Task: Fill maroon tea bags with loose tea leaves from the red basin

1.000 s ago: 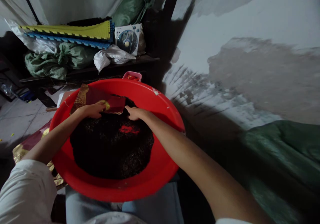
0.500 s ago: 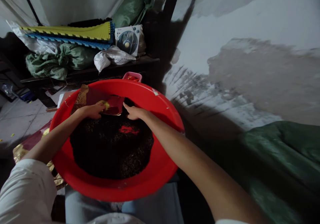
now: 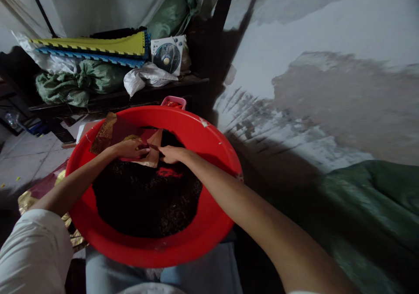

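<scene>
A big red plastic basin (image 3: 216, 154) stands at my knees, filled with dark, loose material (image 3: 137, 202) that looks like dried leaves or tea. On top of it, toward the far left side, lies a maroon and gold paper packet (image 3: 122, 127). Its right end is folded over, showing a tan inner face. My left hand (image 3: 132, 149) presses and holds the packet near this fold, fingers bent over it. At the folded end my right hand (image 3: 169, 154) pinches the paper; its fingertips are partly hidden. A red patch (image 3: 168, 172) shows through the dark material just below.
Behind the basin is a small pink container (image 3: 173, 102) with red contents. A dark bench (image 3: 108, 96) carries yellow and blue foam mats (image 3: 94, 43), sacks and a box fan (image 3: 166, 57). Another maroon and gold packet (image 3: 42, 187) lies at left; a green sack (image 3: 373, 198) sits right.
The packet's right end has been folded over, so its tan face now shows. My left hand slid right along the packet, and my right hand came slightly nearer and closed on the end.
</scene>
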The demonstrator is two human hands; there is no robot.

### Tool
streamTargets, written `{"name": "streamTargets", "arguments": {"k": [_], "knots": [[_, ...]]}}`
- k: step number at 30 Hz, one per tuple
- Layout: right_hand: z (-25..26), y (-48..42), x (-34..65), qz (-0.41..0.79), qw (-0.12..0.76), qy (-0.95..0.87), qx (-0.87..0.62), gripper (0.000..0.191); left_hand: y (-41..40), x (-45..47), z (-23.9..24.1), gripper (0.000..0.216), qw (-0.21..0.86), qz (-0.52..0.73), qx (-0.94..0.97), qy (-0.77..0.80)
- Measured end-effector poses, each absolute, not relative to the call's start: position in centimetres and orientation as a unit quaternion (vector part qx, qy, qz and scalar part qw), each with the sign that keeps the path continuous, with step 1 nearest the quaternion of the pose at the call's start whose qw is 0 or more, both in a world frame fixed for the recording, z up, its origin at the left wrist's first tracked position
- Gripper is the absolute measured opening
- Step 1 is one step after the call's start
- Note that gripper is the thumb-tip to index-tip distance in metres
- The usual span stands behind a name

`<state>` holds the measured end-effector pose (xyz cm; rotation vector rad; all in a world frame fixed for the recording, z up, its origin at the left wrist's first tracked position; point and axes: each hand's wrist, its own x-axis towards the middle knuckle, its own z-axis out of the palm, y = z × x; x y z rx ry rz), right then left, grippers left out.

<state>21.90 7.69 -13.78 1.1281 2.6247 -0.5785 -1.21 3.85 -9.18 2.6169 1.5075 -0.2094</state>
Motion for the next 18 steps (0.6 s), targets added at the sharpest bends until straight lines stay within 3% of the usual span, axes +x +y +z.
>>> {"name": "streamTargets", "arguments": {"k": [3,6,11,18], "knots": [[-13.9,7.2,21.3,-0.200,0.108,0.900,0.373,0.080,3.5,-0.4,-9.4,0.056,0.019,-0.065,0.842,0.535],[-13.7,6.9,21.1,-0.190,0.109,0.905,0.366,0.076,3.1,0.1,-9.5,0.048,-0.013,-0.075,0.821,0.565],[-13.3,6.8,21.0,-0.174,0.127,0.909,0.357,0.047,2.4,1.1,-8.8,0.038,-0.037,-0.028,0.792,0.609],[-13.2,7.1,20.1,-0.173,0.159,0.905,0.354,0.052,0.8,2.9,-7.0,0.024,-0.076,0.017,0.819,0.569]]}}
